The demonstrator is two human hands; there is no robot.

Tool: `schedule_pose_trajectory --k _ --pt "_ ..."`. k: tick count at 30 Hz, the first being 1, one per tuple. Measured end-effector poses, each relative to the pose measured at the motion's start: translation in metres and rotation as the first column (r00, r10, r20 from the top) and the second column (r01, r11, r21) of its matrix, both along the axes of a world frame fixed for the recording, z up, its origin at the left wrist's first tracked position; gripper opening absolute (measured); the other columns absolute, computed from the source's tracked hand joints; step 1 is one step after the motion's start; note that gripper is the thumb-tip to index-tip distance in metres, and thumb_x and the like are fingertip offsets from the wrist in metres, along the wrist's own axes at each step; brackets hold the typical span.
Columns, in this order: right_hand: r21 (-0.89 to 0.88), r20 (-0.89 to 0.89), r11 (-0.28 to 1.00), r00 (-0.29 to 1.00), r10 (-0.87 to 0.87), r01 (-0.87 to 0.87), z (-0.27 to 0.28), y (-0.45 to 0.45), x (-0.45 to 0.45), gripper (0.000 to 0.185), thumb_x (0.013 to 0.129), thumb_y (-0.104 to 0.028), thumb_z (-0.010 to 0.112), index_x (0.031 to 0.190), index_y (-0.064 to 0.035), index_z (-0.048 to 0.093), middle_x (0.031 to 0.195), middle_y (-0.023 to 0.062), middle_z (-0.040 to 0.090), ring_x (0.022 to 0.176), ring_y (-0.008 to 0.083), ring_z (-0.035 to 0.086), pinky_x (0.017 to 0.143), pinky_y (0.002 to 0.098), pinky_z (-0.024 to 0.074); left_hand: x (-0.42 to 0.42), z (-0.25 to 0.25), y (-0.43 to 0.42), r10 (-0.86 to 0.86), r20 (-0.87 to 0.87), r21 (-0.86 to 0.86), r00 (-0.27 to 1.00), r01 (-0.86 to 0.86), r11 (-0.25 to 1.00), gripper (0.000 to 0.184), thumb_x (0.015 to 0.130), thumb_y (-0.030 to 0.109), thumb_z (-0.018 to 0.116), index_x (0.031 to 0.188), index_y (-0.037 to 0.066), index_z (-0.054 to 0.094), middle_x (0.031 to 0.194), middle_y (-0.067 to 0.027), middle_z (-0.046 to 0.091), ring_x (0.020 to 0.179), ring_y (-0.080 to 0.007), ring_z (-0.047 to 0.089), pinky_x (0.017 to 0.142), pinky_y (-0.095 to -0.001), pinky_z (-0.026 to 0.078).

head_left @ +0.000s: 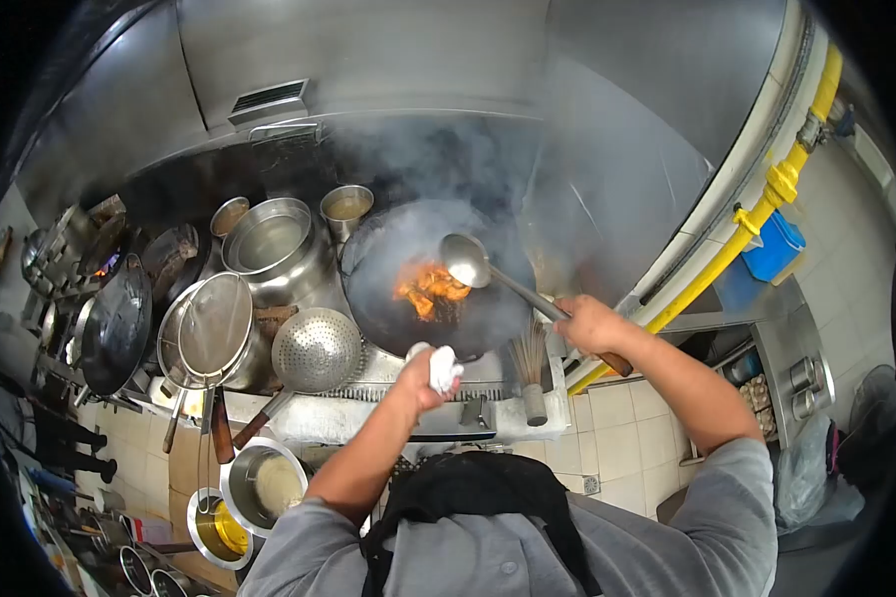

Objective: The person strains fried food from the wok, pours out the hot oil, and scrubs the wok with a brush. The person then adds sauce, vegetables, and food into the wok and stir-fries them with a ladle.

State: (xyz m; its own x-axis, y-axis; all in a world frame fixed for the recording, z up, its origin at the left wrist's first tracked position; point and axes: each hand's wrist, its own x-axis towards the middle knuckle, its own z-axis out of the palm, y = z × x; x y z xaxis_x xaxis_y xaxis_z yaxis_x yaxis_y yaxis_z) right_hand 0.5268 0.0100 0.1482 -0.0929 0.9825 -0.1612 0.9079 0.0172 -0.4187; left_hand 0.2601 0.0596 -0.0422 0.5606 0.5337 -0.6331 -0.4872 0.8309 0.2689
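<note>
My right hand [589, 325] is wrapped round the handle of a ladle [465, 261], whose bowl hangs over the wok [378, 303]. Orange-brown pieces of food [431, 290] lie in the middle of the wok, and smoke rises from it. At the wok's near rim, my left hand [424, 382] is closed on a bunched white cloth [445, 369]. The wok's handle, if there is one under the cloth, is hidden. A perforated strainer [317, 349] lies just left of the wok.
Left of the wok stand a large steel pot [269, 239], a small metal container [347, 205] and a mesh sieve [216, 323]. A bamboo brush [531, 368] stands at the right. Lower left are a pot [237, 465] and a bowl of yellow liquid [228, 532]. A yellow pipe [712, 283] runs along the right.
</note>
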Motion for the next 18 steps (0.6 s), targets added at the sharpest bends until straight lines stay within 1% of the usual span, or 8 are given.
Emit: schedule_pose_trajectory --k 1,5,8,11,13,15,17,18 --pt "-0.306 -0.124 0.936 0.967 -0.222 0.176 0.020 0.001 -0.008 0.023 0.087 -0.017 0.055 0.098 0.0034 0.058 0.077 0.0179 0.060 0.058 0.0255 0.062 0.052 0.0400 0.0505 -0.001 0.005 0.011 -0.045 -0.094 0.012 0.995 0.046 0.999 0.022 0.093 0.028 0.041 0.088 0.014 0.057 0.077 -0.0041 0.061 0.068 -0.0212 0.061 0.051 -0.0334 0.050" --pt "-0.451 -0.280 0.842 0.849 -0.447 0.295 0.038 0.002 0.011 0.015 0.090 -0.015 0.052 0.089 -0.0002 0.052 0.066 0.0096 0.052 0.045 0.0163 0.050 0.039 0.0343 0.0407 0.000 -0.016 0.003 -0.060 -0.355 0.244 0.933 0.155 0.957 0.024 0.092 0.028 0.046 0.093 0.007 0.058 0.081 -0.0087 0.062 0.069 -0.0237 0.064 0.052 -0.0380 0.052" --pt "-0.738 -0.400 0.609 0.538 -0.742 0.291 0.027 0.003 0.028 0.010 0.094 -0.015 0.048 0.095 -0.0069 0.042 0.062 0.0027 0.045 0.045 0.0111 0.040 0.037 0.0284 0.0307 0.008 -0.078 -0.044 0.139 -0.751 0.400 0.645 0.277 0.874 0.048 0.077 0.025 0.065 0.104 -0.013 0.057 0.093 -0.0178 0.065 0.076 -0.0263 0.065 0.065 -0.0379 0.050" --pt "-0.835 -0.415 0.511 0.375 -0.829 0.205 0.013 -0.011 -0.001 0.012 0.095 -0.018 0.047 0.092 -0.0072 0.042 0.063 0.0003 0.043 0.044 0.0076 0.037 0.037 0.0234 0.0305 0.024 -0.063 -0.074 0.338 -0.656 0.527 0.675 0.089 0.845 0.045 0.070 0.024 0.066 0.097 -0.012 0.062 0.087 -0.0170 0.067 0.080 -0.0251 0.065 0.071 -0.0377 0.050" --pt "-0.893 -0.417 0.447 0.269 -0.868 0.059 0.006 -0.020 -0.015 0.013 0.095 -0.019 0.047 0.094 -0.0069 0.043 0.064 -0.0005 0.043 0.044 0.0060 0.037 0.036 0.0219 0.0297 0.026 -0.006 -0.061 0.157 -0.744 0.381 0.650 0.219 0.898 0.036 0.077 0.025 0.061 0.095 -0.006 0.060 0.084 -0.0132 0.065 0.070 -0.0263 0.064 0.057 -0.0381 0.049" --pt "-0.922 -0.387 0.377 0.160 -0.908 -0.089 -0.008 -0.031 -0.019 0.013 0.095 -0.019 0.047 0.096 -0.0066 0.044 0.065 -0.0013 0.044 0.044 0.0044 0.037 0.035 0.0204 0.0288 0.018 0.024 -0.043 0.006 -0.497 0.243 0.868 0.133 0.961 0.021 0.083 0.020 0.054 0.095 0.003 0.059 0.085 -0.0118 0.063 0.075 -0.0250 0.065 0.061 -0.0404 0.052" --pt "-0.864 -0.389 0.380 -0.041 -0.921 -0.330 -0.027 -0.038 -0.021 0.024 0.095 -0.025 0.047 0.108 -0.0043 0.048 0.069 -0.0023 0.042 0.043 0.0023 0.035 0.032 0.0172 0.0270 0.002 0.042 -0.059 -0.049 -0.429 0.181 0.902 0.139 0.974 0.016 0.085 0.020 0.052 0.092 0.007 0.059 0.082 -0.0087 0.063 0.072 -0.0239 0.064 0.057 -0.0392 0.051" --pt "-0.858 -0.448 0.429 0.004 -0.894 -0.283 -0.024 -0.049 -0.026 0.025 0.095 -0.024 0.049 0.112 -0.0053 0.048 0.071 -0.0020 0.043 0.042 0.0026 0.036 0.031 0.0171 0.0262 -0.006 0.047 -0.060 -0.099 -0.359 0.135 0.928 0.157 0.978 0.013 0.087 0.021 0.049 0.088 0.011 0.058 0.080 -0.0057 0.063 0.069 -0.0228 0.064 0.053 -0.0381 0.051"
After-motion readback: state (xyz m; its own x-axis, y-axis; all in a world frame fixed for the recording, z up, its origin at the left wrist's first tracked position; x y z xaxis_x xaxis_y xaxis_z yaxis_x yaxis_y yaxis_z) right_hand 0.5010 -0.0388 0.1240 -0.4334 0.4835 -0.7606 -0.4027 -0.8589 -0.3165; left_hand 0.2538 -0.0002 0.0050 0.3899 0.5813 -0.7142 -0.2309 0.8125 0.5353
